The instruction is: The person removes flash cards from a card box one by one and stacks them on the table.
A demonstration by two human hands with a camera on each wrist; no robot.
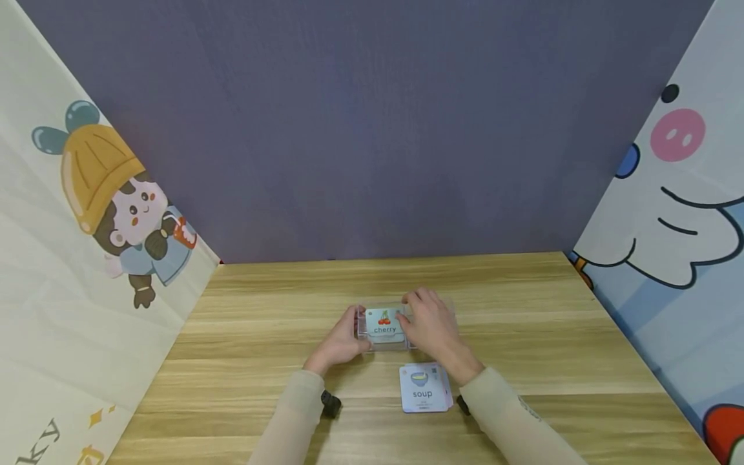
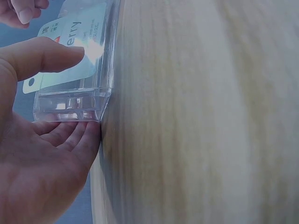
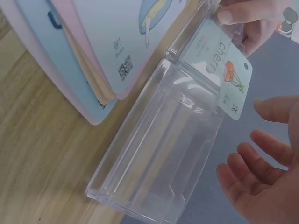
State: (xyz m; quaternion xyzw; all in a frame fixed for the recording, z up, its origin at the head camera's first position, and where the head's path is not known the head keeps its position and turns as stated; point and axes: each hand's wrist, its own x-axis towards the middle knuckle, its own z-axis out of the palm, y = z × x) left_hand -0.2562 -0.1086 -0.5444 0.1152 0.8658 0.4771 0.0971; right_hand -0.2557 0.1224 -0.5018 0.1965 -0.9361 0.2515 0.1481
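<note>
A clear plastic box (image 1: 389,346) lies open on the table, its two halves side by side and joined at a seam. In the left half is a pale green card (image 1: 376,321) with cherries and the word "cherry". My left hand (image 1: 339,340) grips that half's outer end, fingers against the end wall and thumb over the card. My right hand (image 3: 261,182) hovers beside the card and the other half, fingers loosely bent and nothing between them. No card shows in this transparent right half (image 3: 149,149) in the right wrist view.
Nearer me, a stack of cards (image 1: 424,389) with a "soup" card on top lies on the wooden table (image 1: 244,361), its edges uneven. A dark grey panel (image 1: 372,142) stands behind the table, with printed cloths (image 1: 46,245) on both sides.
</note>
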